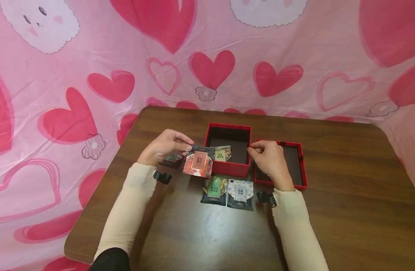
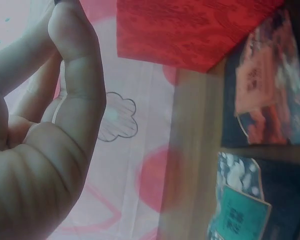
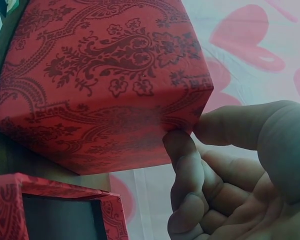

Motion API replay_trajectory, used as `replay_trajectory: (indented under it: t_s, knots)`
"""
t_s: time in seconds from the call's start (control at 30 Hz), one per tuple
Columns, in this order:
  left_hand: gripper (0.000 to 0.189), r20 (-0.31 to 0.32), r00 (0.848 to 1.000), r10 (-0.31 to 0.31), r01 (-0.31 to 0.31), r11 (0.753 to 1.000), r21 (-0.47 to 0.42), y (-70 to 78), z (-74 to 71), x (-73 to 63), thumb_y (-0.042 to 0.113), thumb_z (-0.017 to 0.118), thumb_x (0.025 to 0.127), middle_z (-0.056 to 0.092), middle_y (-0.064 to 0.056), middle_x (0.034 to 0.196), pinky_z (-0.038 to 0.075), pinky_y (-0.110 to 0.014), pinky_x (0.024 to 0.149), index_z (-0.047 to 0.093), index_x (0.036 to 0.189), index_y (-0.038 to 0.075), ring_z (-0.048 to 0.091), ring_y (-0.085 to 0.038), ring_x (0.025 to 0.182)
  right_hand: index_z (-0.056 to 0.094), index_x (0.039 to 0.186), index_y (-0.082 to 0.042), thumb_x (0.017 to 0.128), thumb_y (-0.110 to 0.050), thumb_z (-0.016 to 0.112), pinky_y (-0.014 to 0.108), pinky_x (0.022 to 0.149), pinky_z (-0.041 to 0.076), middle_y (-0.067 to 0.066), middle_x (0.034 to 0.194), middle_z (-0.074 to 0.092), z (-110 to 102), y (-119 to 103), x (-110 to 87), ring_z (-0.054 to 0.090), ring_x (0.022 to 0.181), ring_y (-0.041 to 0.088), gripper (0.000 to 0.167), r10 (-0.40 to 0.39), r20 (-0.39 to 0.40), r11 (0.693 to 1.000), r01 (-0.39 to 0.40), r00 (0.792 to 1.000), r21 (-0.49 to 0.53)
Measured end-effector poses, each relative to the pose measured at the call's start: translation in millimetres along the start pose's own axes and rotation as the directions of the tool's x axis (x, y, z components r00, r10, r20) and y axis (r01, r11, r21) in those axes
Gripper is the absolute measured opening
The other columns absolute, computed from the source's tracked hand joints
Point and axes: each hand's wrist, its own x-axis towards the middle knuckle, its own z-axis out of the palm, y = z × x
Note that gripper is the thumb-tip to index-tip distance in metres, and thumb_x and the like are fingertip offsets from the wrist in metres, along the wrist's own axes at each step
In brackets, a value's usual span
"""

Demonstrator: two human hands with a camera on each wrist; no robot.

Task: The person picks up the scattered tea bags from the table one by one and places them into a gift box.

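My left hand (image 1: 168, 146) pinches the dark edge of a tea sachet between thumb and fingertips. Spread from those fingertips in the head view are an orange-labelled sachet (image 1: 198, 162) and a yellow-green one (image 1: 221, 153) overlapping the red box (image 1: 231, 169); I cannot tell which of them it pinches. Partly behind that hand lies a teal-labelled sachet (image 2: 240, 212), next to the orange one in the left wrist view. With thumb and index finger my right hand (image 1: 268, 156) grips the box's right rim, at a corner of the patterned red wall (image 3: 115, 65) in the right wrist view.
Right of the box is a shallower red tray-like piece (image 1: 303, 177) with a dark inside. A green-labelled sachet (image 1: 214, 191) and a pale blue one (image 1: 240, 194) lie side by side before the box. A pink heart-print cloth (image 1: 278, 49) hangs behind the wooden table (image 1: 200, 233).
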Motion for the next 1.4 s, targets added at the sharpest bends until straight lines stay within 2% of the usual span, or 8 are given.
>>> replay_trajectory:
  t_s: [0.17, 0.33, 0.47, 0.73, 0.93, 1.13, 1.27, 1.4]
  knots:
    - [0.02, -0.015, 1.0, 0.011, -0.012, 0.999, -0.032, 5.5, 4.6, 8.9, -0.005, 0.076, 0.086, 0.072, -0.016, 0.096, 0.06, -0.038, 0.074, 0.073, 0.106, -0.009, 0.066, -0.023, 0.069, 0.077, 0.108, -0.004, 0.095, -0.02, 0.072, 0.037, 0.064, 0.048, 0.008, 0.088, 0.074, 0, 1, -0.2, 0.062, 0.073, 0.022, 0.022, 0.009, 0.001, 1.0, -0.009, 1.0, 0.0]
    - [0.02, -0.023, 0.999, 0.026, -0.027, 0.999, -0.044, 11.9, 10.9, 17.4, -0.005, 0.075, 0.087, 0.072, -0.019, 0.095, 0.06, -0.04, 0.076, 0.073, 0.107, -0.01, 0.066, -0.023, 0.068, 0.077, 0.108, -0.004, 0.095, -0.02, 0.072, 0.036, 0.062, 0.048, 0.008, 0.088, 0.074, 0, 0, -0.3, 0.062, 0.073, 0.022, 0.021, 0.006, 0.0, 1.0, -0.006, 1.0, 0.003]
    - [0.021, -0.031, 1.0, 0.004, -0.005, 0.999, -0.044, 17.4, 15.9, 24.5, -0.002, 0.076, 0.087, 0.071, -0.02, 0.098, 0.06, -0.04, 0.076, 0.073, 0.108, -0.008, 0.065, -0.02, 0.066, 0.078, 0.107, -0.004, 0.094, -0.019, 0.072, 0.036, 0.062, 0.048, 0.008, 0.088, 0.074, -1, -1, -0.4, 0.063, 0.073, 0.022, 0.02, -0.005, -0.003, 1.0, 0.005, 1.0, 0.004]
    - [0.024, -0.043, 0.999, -0.022, 0.018, 0.995, -0.093, 27.6, 25.9, 42.0, -0.001, 0.078, 0.086, 0.071, -0.014, 0.083, 0.058, -0.047, 0.08, 0.072, 0.109, -0.007, 0.064, -0.019, 0.063, 0.078, 0.106, -0.004, 0.094, -0.02, 0.072, 0.038, 0.065, 0.049, 0.008, 0.088, 0.075, -1, -1, 0.6, 0.065, 0.074, 0.022, 0.021, -0.02, -0.014, 1.0, 0.02, 1.0, -0.004]
    - [0.024, -0.025, 0.999, 0.025, -0.026, 0.998, -0.051, 34.3, 31.4, 54.0, -0.002, 0.077, 0.087, 0.072, -0.016, 0.09, 0.059, -0.04, 0.078, 0.072, 0.109, -0.009, 0.065, -0.019, 0.067, 0.078, 0.106, -0.005, 0.094, -0.02, 0.072, 0.038, 0.066, 0.048, 0.007, 0.088, 0.075, 0, 0, 0.3, 0.065, 0.075, 0.021, 0.021, -0.01, -0.012, 1.0, 0.01, 1.0, -0.004]
    - [0.022, -0.037, 0.999, 0.033, -0.032, 0.999, 0.005, 40.9, 35.9, 57.1, 0.0, 0.076, 0.088, 0.072, -0.018, 0.098, 0.053, -0.052, 0.091, 0.073, 0.109, -0.005, 0.067, -0.021, 0.074, 0.078, 0.106, -0.005, 0.094, -0.019, 0.072, 0.037, 0.064, 0.047, 0.007, 0.086, 0.074, 1, 1, 0.9, 0.063, 0.072, 0.021, 0.02, -0.015, -0.009, 1.0, 0.015, 1.0, 0.001]
    - [0.024, -0.039, 0.999, 0.034, -0.034, 0.999, 0.018, 40.7, 37.0, 59.0, 0.0, 0.078, 0.087, 0.073, -0.018, 0.097, 0.052, -0.054, 0.092, 0.073, 0.11, -0.006, 0.069, -0.023, 0.076, 0.078, 0.106, -0.005, 0.094, -0.02, 0.072, 0.037, 0.063, 0.046, 0.006, 0.086, 0.074, 2, 2, 0.9, 0.063, 0.072, 0.02, 0.02, -0.02, -0.008, 1.0, 0.02, 1.0, 0.002]
    - [0.029, -0.066, 0.995, 0.071, -0.062, 0.99, 0.125, 39.0, 34.6, 59.2, 0.005, 0.082, 0.084, 0.074, -0.016, 0.094, 0.053, -0.055, 0.089, 0.073, 0.109, -0.006, 0.072, -0.028, 0.08, 0.078, 0.106, -0.005, 0.094, -0.019, 0.072, 0.037, 0.063, 0.047, 0.006, 0.085, 0.074, 0, 2, 0.7, 0.062, 0.071, 0.02, 0.019, -0.024, -0.007, 1.0, 0.024, 1.0, 0.004]
